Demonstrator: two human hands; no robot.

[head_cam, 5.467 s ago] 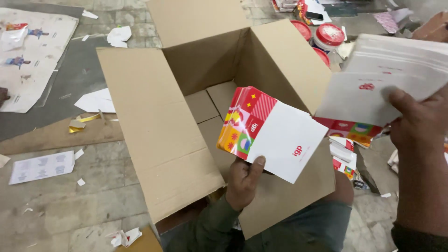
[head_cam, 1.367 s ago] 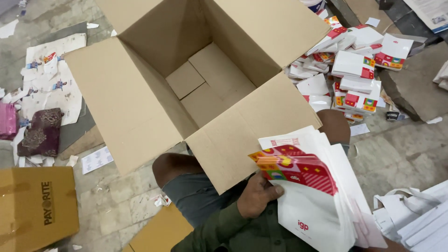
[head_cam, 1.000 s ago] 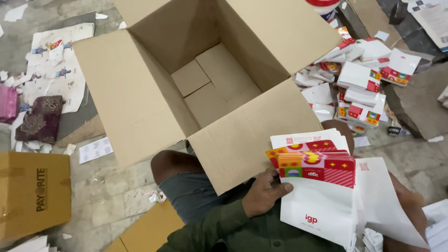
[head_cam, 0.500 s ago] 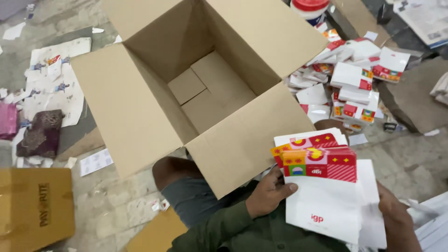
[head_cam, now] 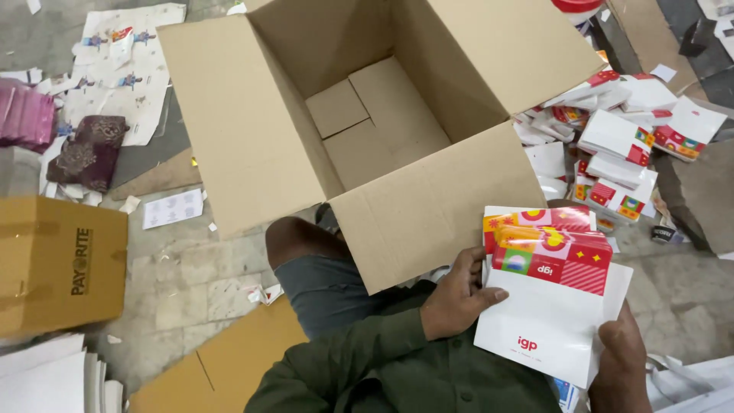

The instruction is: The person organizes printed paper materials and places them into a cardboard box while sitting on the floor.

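Envelopes [head_cam: 554, 306] white, red patterned flaps, stacked, maybe several; both hands holding.

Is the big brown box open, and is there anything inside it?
Open and empty. All the flaps of the cardboard box stand spread outward, and only its bare folded bottom shows inside. The envelopes are outside it, in both hands.

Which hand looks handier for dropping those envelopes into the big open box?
Probably the left hand: it grips the stack of envelopes on the side nearest the open cardboard box. The right hand holds the far lower corner.
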